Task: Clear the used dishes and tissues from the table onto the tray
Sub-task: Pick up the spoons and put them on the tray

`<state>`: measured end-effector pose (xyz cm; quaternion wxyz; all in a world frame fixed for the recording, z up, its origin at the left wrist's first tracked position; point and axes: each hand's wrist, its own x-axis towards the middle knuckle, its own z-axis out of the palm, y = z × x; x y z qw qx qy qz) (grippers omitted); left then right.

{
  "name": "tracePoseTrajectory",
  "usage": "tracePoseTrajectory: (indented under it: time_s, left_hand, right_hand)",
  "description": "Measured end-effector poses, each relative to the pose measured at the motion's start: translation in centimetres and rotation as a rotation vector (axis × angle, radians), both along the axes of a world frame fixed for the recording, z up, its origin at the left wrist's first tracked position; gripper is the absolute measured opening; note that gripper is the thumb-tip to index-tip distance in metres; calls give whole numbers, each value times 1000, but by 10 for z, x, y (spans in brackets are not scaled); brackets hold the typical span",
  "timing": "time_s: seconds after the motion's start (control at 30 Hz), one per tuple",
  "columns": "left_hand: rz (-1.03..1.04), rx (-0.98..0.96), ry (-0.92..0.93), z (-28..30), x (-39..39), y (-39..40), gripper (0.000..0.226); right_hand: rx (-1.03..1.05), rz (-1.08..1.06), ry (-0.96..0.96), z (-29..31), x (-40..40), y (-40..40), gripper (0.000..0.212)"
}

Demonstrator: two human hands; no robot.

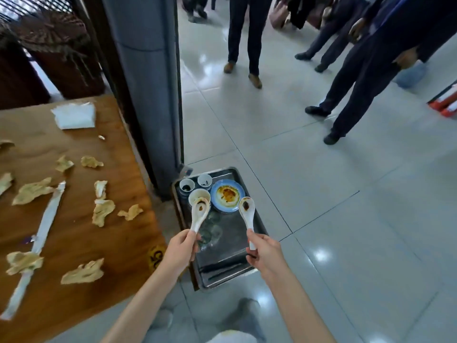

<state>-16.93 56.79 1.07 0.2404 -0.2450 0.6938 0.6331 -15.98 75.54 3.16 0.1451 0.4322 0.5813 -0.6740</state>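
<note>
Table corner sticker (156,258): yellow, dark digits, reads "05" to me, though blurred.
Elsewhere: nothing I can read.

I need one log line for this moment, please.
left hand: holds spoon | right hand: holds second spoon | both over tray | tissues on table

Single head-worn wide-angle view, looking steeply down and forward, close above the tray (230,266), table (74,233) at left
</note>
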Motion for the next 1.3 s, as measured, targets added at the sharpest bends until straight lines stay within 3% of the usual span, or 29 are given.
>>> tracePoseTrajectory:
  time_s: [0.4, 0.83, 1.3]
  left_hand:
    - [435, 58, -215, -96, 18, 140, 30]
    - [366, -8, -277, -213, 14, 160, 28]
    - [316, -98, -292, -266, 39, 109, 28]
  right_hand:
    - [-91, 323, -174, -91, -42, 115, 16]
    - [12, 459, -230, -239, -69, 152, 15]
    - [223, 701, -163, -302, -79, 144, 12]
